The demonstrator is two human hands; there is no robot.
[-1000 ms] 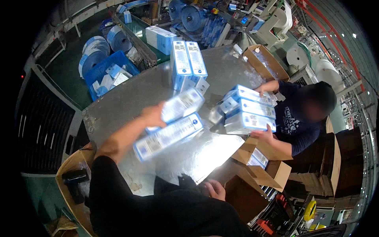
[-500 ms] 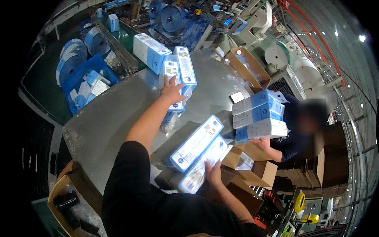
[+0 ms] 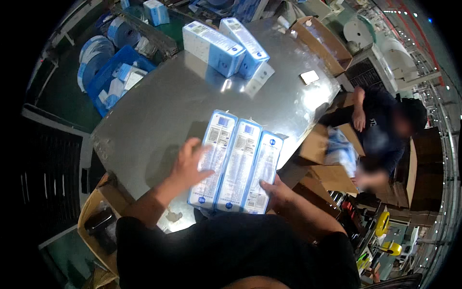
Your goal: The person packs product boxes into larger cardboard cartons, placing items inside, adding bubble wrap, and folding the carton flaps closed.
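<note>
Three long blue-and-white packs stand side by side near my body: a left pack (image 3: 211,159), a middle pack (image 3: 239,166) and a right pack (image 3: 263,176). Their printed faces point up at me. My left hand (image 3: 187,166) is at the left pack's outer side with its fingers spread, slightly blurred; whether it touches cannot be made out. My right hand (image 3: 278,191) grips the right pack from its outer side, thumb on the printed face. Farther off on the metal table (image 3: 159,115) lie two more packs, one pack (image 3: 214,47) angled against another pack (image 3: 245,45).
A co-worker (image 3: 380,125) at the right has a hand at an open carton (image 3: 315,144) holding packs. A white card-like object (image 3: 309,77) and a long carton (image 3: 322,43) are at the far right. A blue crate (image 3: 126,57) stands left; another carton (image 3: 96,207) is lower left.
My left hand has come back from the far packs, and a third pack now stands beside the two near me. The co-worker's packs have gone down into the open carton.
</note>
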